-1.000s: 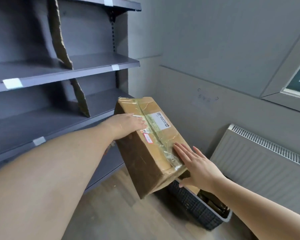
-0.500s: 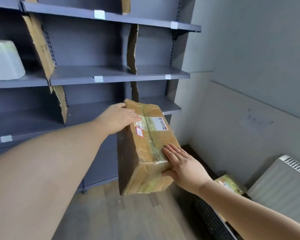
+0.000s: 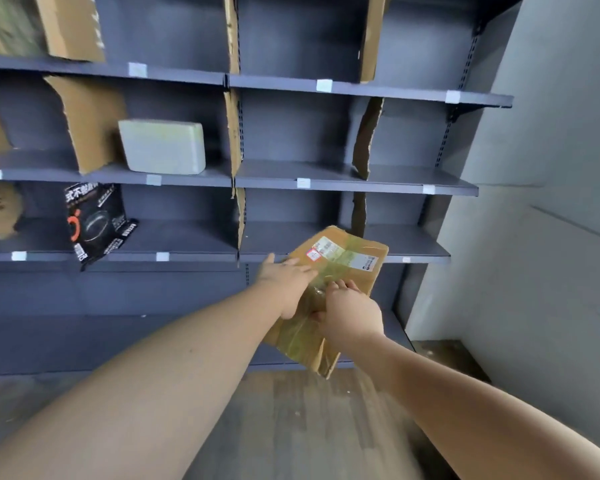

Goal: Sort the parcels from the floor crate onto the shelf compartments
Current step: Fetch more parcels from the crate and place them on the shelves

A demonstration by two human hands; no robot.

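Parcel in transit: left hand (image 3: 288, 282) flat on top, right hand (image 3: 350, 313) gripping the near end of a taped cardboard parcel (image 3: 347, 258), held tilted before the lower shelf (image 3: 187, 237), not yet placed; white foam box (image 3: 163, 147) and black printed box (image 3: 94, 223) already shelved; floor crate out of view, remainder unknown.

Label text on parcel (image 3: 355, 273) unreadable, top-left package (image 3: 6, 27) blurred, cut by edge

The parcel (image 3: 347, 271) touching the left hand (image 3: 286, 284) is tan cardboard crossed by yellowish tape, with white labels and 1 red-edged sticker. Above that hand the shelf (image 3: 361, 183) is dark slate-blue with white tags; to its left, a black box (image 3: 94, 223) bears white lettering.
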